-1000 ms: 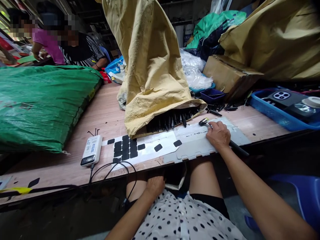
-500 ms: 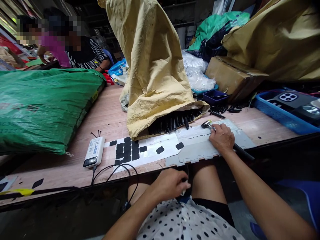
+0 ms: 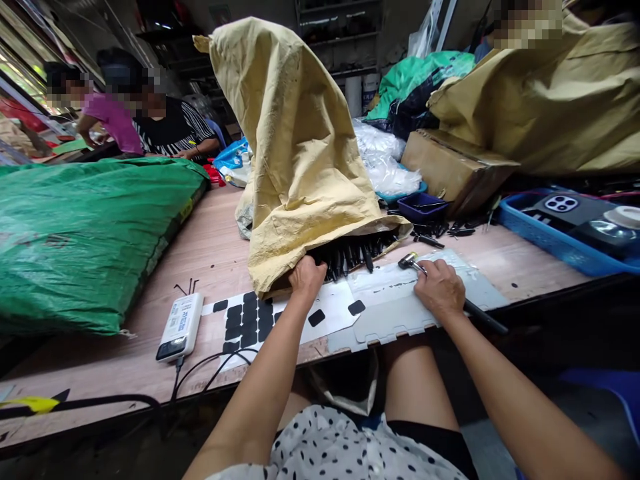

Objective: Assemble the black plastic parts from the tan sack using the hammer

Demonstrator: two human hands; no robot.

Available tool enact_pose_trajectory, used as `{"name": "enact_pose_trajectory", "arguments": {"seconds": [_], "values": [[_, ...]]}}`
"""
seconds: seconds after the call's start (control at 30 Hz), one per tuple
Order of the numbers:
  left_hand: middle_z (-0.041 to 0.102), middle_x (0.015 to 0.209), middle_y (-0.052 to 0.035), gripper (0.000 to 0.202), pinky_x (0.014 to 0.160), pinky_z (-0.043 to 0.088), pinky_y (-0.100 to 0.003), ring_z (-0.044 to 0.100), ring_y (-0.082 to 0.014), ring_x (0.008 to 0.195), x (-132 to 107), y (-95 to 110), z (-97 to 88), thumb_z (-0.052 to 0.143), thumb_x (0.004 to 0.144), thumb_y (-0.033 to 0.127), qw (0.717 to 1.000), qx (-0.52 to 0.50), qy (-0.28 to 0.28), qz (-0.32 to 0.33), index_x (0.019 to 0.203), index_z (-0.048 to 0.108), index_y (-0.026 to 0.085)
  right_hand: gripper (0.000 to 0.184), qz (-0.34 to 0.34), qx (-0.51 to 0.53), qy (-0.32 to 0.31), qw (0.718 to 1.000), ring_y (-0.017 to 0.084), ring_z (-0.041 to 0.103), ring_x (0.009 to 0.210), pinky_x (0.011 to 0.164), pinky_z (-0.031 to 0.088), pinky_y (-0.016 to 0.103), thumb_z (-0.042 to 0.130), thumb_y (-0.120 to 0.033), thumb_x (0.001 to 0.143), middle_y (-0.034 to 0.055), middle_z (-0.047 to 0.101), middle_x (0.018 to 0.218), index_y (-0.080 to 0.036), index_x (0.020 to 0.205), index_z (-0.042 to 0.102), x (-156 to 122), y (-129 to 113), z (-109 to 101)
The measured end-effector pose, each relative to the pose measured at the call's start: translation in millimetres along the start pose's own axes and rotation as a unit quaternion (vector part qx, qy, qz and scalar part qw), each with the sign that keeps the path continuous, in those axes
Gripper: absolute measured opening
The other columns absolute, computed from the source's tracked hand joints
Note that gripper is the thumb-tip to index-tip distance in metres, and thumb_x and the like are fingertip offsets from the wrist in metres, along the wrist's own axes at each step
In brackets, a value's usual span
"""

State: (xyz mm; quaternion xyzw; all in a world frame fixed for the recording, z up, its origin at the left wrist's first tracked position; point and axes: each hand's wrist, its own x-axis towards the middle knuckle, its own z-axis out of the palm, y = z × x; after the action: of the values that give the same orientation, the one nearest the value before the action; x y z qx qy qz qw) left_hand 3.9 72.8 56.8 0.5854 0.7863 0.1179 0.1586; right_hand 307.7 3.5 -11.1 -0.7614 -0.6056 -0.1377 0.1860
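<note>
My left hand [image 3: 306, 279] is at the mouth of a tan sack [image 3: 305, 167]. Its fingertips reach in among slim black pieces [image 3: 345, 259] and are hidden, so I cannot tell whether it grips one. My right hand [image 3: 440, 291] is closed around a small hammer [image 3: 409, 261] with a metal head and a black handle, low over a grey board [image 3: 390, 317] at the table's front edge. Black rounded-square pads [image 3: 250, 317] cover part of a white sheet [image 3: 305, 333] left of the board, some of them behind my left forearm.
A bulging green sack [image 3: 85, 240] fills the left. A white power bank [image 3: 180, 327] with a cable sits near the front edge. To the right are a cardboard box [image 3: 450, 167], a small dark tray [image 3: 423, 208] and a blue tray [image 3: 555, 243]. Two people [image 3: 170, 127] sit far left.
My left hand has gone from above my lap up to the sack's mouth. The right hand keeps its hold on the hammer. The camera view has shifted slightly.
</note>
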Motion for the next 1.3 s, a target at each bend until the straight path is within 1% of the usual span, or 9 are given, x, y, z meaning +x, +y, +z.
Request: {"name": "enact_pose_trajectory", "arguments": {"seconds": [0.1, 0.2, 0.33, 0.5, 0.7, 0.83, 0.93, 1.03, 1.3], "values": [[0.074, 0.099, -0.0131, 0.027, 0.08, 0.049, -0.037, 0.069, -0.0311, 0.098, -17, -4, -4.9, 0.059, 0.09, 0.044, 0.997, -0.009, 0.052, 0.055, 0.098, 0.069, 0.021, 0.023, 0.003, 0.002, -0.003, 1.0, 0.023, 0.05, 0.09, 0.069, 0.028, 0.034, 0.054, -0.026, 0.091, 0.0087, 0.06, 0.099, -0.02, 0.108, 0.067, 0, 0, -1], [0.07, 0.098, -0.0092, 0.025, 0.084, 0.046, -0.035, 0.065, -0.0252, 0.096, -45, -20, -5.1, 0.053, 0.096, 0.04, 0.972, -0.039, 0.103, 0.208, 0.106, 0.063, 0.02, 0.024, 0.002, 0.004, -0.008, 1.0, 0.023, 0.049, 0.09, 0.069, 0.029, 0.034, 0.053, -0.026, 0.091, 0.0093, 0.06, 0.099, -0.02, 0.109, 0.068, 0, 0, -2], [0.067, 0.094, -0.005, 0.015, 0.083, 0.043, -0.034, 0.059, -0.0222, 0.09, -77, -44, 11.7, 0.061, 0.092, 0.033, 0.931, -0.053, -0.004, 0.362, 0.101, 0.064, 0.021, 0.025, 0.001, 0.004, -0.01, 1.0, 0.024, 0.049, 0.09, 0.069, 0.029, 0.035, 0.054, -0.026, 0.089, 0.0104, 0.059, 0.099, -0.019, 0.11, 0.068, -1, -1, -2], [0.066, 0.098, -0.0042, 0.017, 0.085, 0.042, -0.034, 0.057, -0.0217, 0.095, -81, -61, 36.2, 0.068, 0.087, 0.029, 0.93, -0.133, -0.039, 0.34, 0.103, 0.068, 0.023, 0.026, -0.002, 0.01, -0.005, 1.0, 0.024, 0.049, 0.09, 0.071, 0.031, 0.034, 0.053, -0.026, 0.09, 0.0098, 0.059, 0.098, -0.02, 0.11, 0.069, -1, 2, 0], [0.066, 0.093, -0.0022, 0.02, 0.084, 0.042, -0.033, 0.058, -0.0203, 0.09, -75, -64, 40.3, 0.073, 0.077, 0.021, 0.924, -0.186, -0.036, 0.332, 0.097, 0.068, 0.021, 0.03, 0.006, 0.076, 0.002, 0.997, 0.025, 0.054, 0.093, 0.077, 0.039, 0.036, 0.049, -0.027, 0.093, 0.0105, 0.062, 0.1, -0.019, 0.112, 0.071, -4, -1, -12], [0.067, 0.092, -0.0025, 0.019, 0.086, 0.043, -0.034, 0.058, -0.0208, 0.092, -76, -64, 38.9, 0.072, 0.076, 0.017, 0.921, -0.203, -0.034, 0.331, 0.095, 0.07, 0.021, 0.033, 0.016, 0.25, 0.031, 0.968, 0.023, 0.06, 0.088, 0.081, 0.048, 0.036, 0.052, -0.029, 0.092, 0.0094, 0.066, 0.102, -0.02, 0.119, 0.069, -24, -34, -42], [0.065, 0.088, -0.0022, 0.019, 0.084, 0.043, -0.033, 0.058, -0.0203, 0.09, -77, -63, 37.8, 0.072, 0.078, 0.019, 0.921, -0.209, -0.039, 0.326, 0.096, 0.072, 0.021, 0.033, -0.039, 0.395, -0.029, 0.917, 0.021, 0.064, 0.088, 0.081, 0.052, 0.035, 0.053, -0.031, 0.095, 0.0079, 0.068, 0.103, -0.022, 0.124, 0.067, -47, -69, -65], [0.063, 0.084, -0.002, 0.018, 0.081, 0.043, -0.032, 0.057, -0.0197, 0.087, -76, -63, 36.4, 0.073, 0.079, 0.022, 0.922, -0.216, -0.05, 0.317, 0.096, 0.074, 0.021, 0.031, -0.097, 0.458, -0.075, 0.881, 0.022, 0.065, 0.096, 0.087, 0.053, 0.036, 0.051, -0.03, 0.097, 0.0072, 0.069, 0.106, -0.024, 0.124, 0.067, -65, -98, -75], [0.064, 0.085, -0.002, 0.019, 0.083, 0.044, -0.032, 0.058, -0.02, 0.089, -76, -65, 34.4, 0.073, 0.076, 0.019, 0.917, -0.229, -0.055, 0.323, 0.094, 0.075, 0.021, 0.032, -0.134, 0.45, -0.093, 0.878, 0.022, 0.066, 0.098, 0.089, 0.054, 0.038, 0.049, -0.028, 0.099, 0.0071, 0.07, 0.105, -0.025, 0.126, 0.066, -76, -114, -69]]}}
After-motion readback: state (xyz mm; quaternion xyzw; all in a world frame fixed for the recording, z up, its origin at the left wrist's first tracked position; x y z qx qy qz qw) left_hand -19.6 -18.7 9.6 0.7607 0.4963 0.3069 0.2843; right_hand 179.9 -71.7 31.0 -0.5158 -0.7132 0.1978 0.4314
